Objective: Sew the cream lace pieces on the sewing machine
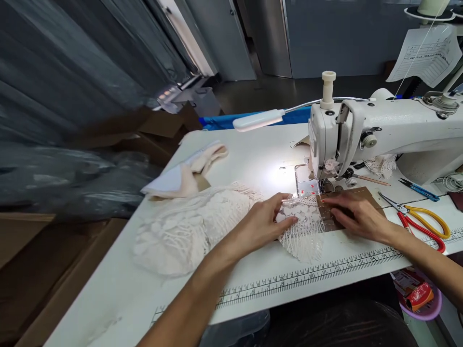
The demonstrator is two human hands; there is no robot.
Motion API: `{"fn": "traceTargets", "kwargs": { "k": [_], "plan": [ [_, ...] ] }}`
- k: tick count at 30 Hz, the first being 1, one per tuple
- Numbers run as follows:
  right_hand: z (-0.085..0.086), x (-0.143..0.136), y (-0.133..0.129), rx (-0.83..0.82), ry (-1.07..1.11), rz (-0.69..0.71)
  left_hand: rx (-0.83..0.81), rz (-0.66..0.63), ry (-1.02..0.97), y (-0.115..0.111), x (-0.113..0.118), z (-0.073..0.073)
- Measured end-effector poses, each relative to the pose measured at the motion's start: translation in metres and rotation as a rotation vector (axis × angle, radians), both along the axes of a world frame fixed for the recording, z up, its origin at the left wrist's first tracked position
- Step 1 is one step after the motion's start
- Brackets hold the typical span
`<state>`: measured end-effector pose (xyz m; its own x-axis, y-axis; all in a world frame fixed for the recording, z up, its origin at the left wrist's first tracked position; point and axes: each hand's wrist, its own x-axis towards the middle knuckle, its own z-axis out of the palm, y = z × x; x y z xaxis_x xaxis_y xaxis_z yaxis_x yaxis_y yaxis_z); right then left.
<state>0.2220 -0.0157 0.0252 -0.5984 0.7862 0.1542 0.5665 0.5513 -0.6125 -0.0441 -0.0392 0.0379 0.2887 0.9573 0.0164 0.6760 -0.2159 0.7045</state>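
Note:
A strip of white fringed lace (302, 224) lies in front of the needle of a white sewing machine (327, 140). My left hand (265, 219) is at its left side, thumb and fingers closed on the lace edge. From there the lace links to a bunched heap of white fringed lace (195, 226) on the left. My right hand (356, 214) lies over a brown card-like piece (365, 195), fingers stretched and fingertips near the lace's right edge. Nothing shows gripped in it. The presser foot (321, 185) stands just behind the lace.
Scissors with red and yellow handles (427, 219) and blue thread snips (419, 189) lie on the right. A printed ruler (311, 275) runs along the table's front. A lamp (258, 120) reaches over the table. Folded cream cloth (188, 171) sits at left, beside cardboard boxes (159, 127).

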Motion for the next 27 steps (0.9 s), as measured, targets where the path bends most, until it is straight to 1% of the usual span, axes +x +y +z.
{"fn": "traceTargets", "kwargs": {
  "k": [2,3,5,7,9,11,14,17,21,25,27],
  "plan": [
    [-0.007,0.003,-0.004,0.089,-0.067,0.108,-0.041,0.021,-0.042,0.001,0.000,-0.003],
    [-0.010,0.004,-0.005,0.138,-0.106,0.125,-0.060,0.033,-0.075,0.001,0.002,-0.006],
    [-0.013,0.003,-0.005,0.211,-0.181,0.118,-0.087,0.066,-0.144,0.003,0.008,-0.013],
    [-0.014,0.003,-0.002,0.248,-0.230,0.096,-0.129,0.129,-0.166,0.004,0.014,-0.017],
    [-0.014,0.001,0.000,0.273,-0.253,0.067,-0.199,0.202,-0.160,0.006,0.018,-0.017],
    [-0.015,-0.001,0.000,0.289,-0.253,0.075,-0.280,0.237,-0.200,0.007,0.020,-0.013],
    [-0.018,-0.005,-0.003,0.310,-0.243,0.143,-0.373,0.182,-0.321,0.009,0.022,-0.006],
    [-0.022,-0.004,-0.004,0.334,-0.210,0.124,-0.402,0.136,-0.365,0.010,0.022,-0.004],
    [-0.025,0.000,-0.003,0.353,-0.189,0.106,-0.364,0.185,-0.337,0.010,0.023,-0.005],
    [-0.022,0.000,-0.005,0.347,-0.241,0.082,-0.421,0.111,-0.274,0.005,0.026,0.001],
    [-0.022,0.000,-0.006,0.344,-0.250,0.071,-0.420,0.117,-0.240,0.003,0.027,0.004]
  ]
}}
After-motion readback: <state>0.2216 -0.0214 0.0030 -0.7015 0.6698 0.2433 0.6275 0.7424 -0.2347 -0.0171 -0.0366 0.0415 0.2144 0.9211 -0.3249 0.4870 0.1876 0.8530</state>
